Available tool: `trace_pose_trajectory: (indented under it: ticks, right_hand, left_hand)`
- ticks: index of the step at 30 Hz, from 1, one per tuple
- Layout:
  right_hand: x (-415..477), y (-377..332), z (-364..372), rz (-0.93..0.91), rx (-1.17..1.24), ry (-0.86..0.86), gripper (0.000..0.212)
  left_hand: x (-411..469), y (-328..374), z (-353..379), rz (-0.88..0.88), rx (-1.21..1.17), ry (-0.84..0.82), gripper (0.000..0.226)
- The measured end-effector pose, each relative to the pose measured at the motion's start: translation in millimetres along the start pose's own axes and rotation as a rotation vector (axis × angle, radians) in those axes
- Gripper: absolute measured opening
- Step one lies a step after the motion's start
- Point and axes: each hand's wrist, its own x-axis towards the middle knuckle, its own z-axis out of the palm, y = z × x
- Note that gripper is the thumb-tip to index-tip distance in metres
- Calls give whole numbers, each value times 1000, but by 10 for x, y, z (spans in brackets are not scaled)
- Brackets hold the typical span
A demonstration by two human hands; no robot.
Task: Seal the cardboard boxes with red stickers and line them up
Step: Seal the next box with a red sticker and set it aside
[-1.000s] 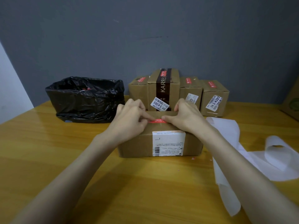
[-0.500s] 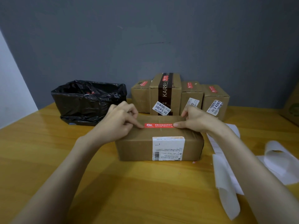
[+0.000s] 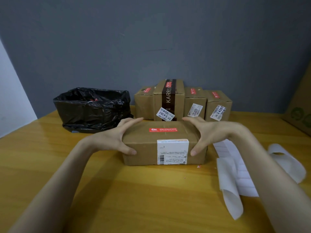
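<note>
A long cardboard box (image 3: 143, 145) lies on the wooden table in front of me, with a white shipping label on its near face. A red sticker (image 3: 162, 130) runs flat across its top seam. My left hand (image 3: 116, 138) clasps the box's left end and my right hand (image 3: 207, 133) clasps its right end, thumbs on the near face and fingers over the top. Behind it, several sealed boxes (image 3: 170, 100) with red stickers stand in a row against the wall.
A bin lined with a black plastic bag (image 3: 92, 108) stands at the back left. White sticker backing sheets (image 3: 232, 174) lie curled on the table to the right. A large cardboard piece (image 3: 301, 111) leans at the far right edge.
My fingers pressed the red sticker flat along the seam, then both hands slid outward off it and took hold of the box's two ends.
</note>
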Motion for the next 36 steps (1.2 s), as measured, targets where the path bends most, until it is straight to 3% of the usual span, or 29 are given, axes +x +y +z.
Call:
trace_pose_trajectory:
  ticks: [2,5,10,14,17,19,23,31,34,36]
  right_hand:
    - [5,39,-5,-33,37,45,113]
    - [-40,127,-32,-93,283,49,108]
    - [-188,214,-105,-236,705,115,97]
    - [-311,205,-215,-327,528,60,107]
    - [-336,169,-248,-303,456,99,97]
    - [-356,133,-242,-297,471,179,82]
    - [-404,115,-231,-257,595,411,57]
    - [-669,393,-264,-54,818,622,62]
    - [-759,536,-274,18,973,661,38]
    - [-808,615,-277,70,1095,686,33]
  left_hand:
    - [-27,17,14,26,-99,66,97]
    - [-51,52,16,62,-278,176,101]
    - [-2,137,17,39,-510,330,80]
    - [59,188,42,-95,-863,410,41]
    - [118,219,73,-236,-977,408,56]
    - [153,227,97,-315,-992,389,67]
    - [177,300,131,-355,-980,398,57]
    - [321,739,170,-185,-1003,261,75]
    - [470,1013,259,-119,-989,337,66]
    - [567,1172,330,-81,-980,384,65]
